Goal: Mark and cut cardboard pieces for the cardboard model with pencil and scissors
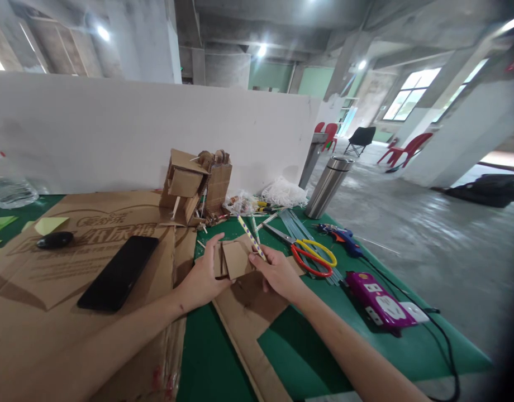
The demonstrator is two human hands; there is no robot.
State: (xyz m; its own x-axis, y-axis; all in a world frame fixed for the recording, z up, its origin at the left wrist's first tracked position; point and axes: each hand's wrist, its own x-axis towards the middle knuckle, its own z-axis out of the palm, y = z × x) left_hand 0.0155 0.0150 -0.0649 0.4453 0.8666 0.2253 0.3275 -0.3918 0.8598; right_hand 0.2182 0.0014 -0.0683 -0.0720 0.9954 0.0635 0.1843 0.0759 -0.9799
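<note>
My left hand is closed around the left side of a small folded cardboard piece, thumb at its lower edge and fingers behind the far edge. A pencil with a spotted pattern is pinched in my right hand, tilted with its upper end pointing away to the left. The right fingertips are by the cardboard's right edge; whether they touch it I cannot tell. Beneath both hands lies a larger cut cardboard sheet. Scissors with red and yellow handles rest just right of my right hand.
A cardboard construction stands at the back, near a steel flask. Glue sticks, a blue glue gun and a purple power strip lie right. A phone and mouse rest on flattened cardboard.
</note>
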